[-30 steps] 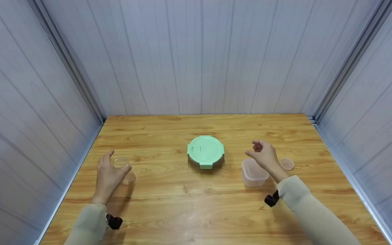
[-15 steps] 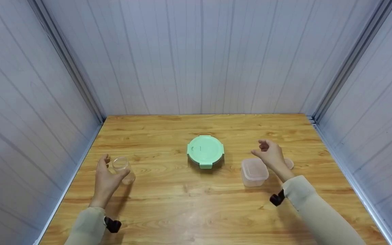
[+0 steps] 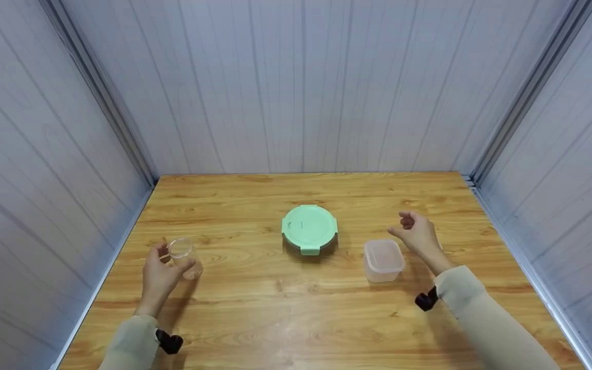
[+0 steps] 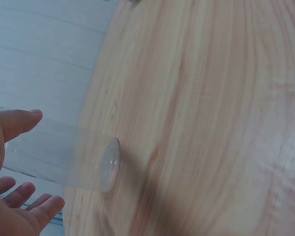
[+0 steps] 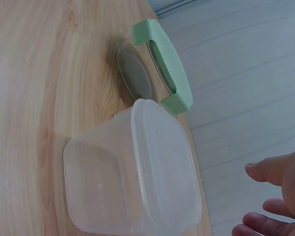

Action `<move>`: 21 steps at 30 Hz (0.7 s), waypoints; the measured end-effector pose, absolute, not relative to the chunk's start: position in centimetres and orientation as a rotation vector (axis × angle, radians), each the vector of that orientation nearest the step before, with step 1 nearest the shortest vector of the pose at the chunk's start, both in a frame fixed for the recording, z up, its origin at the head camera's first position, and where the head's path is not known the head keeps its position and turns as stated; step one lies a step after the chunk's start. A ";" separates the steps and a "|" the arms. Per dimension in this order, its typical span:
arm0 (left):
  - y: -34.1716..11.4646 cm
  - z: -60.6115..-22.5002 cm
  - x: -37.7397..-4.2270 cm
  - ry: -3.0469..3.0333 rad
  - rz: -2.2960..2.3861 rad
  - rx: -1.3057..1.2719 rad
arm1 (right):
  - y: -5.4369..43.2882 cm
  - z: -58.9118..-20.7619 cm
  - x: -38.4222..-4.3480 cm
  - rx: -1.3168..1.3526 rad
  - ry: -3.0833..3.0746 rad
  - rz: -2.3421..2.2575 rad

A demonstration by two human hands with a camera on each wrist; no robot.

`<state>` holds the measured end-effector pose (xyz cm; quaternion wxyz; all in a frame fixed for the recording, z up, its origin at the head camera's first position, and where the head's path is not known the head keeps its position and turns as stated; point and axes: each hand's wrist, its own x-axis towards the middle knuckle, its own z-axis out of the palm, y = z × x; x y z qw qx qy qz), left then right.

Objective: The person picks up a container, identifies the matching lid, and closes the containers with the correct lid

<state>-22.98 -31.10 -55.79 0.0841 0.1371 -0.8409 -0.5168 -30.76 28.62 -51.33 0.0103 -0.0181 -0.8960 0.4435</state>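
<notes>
A clear, tall cylindrical cup (image 3: 184,254) stands upright at the left of the table. My left hand (image 3: 159,277) is beside it, thumb on the near side and fingers at the left. In the left wrist view the clear cup (image 4: 83,160) lies between my thumb and fingers, with a gap below it. Whether the thumb touches it I cannot tell. My right hand (image 3: 420,237) hovers right of a square translucent food container (image 3: 384,259) with its lid on, holding nothing. Its fingers bend loosely and the thumb points out; the container (image 5: 108,172) is apart from it.
A round glass food container with a green clip lid (image 3: 310,227) sits at the table's middle. A small pale round object shows only as a sliver behind my right wrist. Panelled walls (image 3: 303,87) border the wooden table (image 3: 285,318) at the back and sides.
My left hand has lowered and drawn slightly toward me beside the cup. My right hand has shifted right, away from the square container, now mostly covering the small round object.
</notes>
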 end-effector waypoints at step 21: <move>-31.0 -56.2 -23.1 -2.488 -1.548 0.405 | 31.1 -52.0 -30.1 -0.132 -2.771 1.383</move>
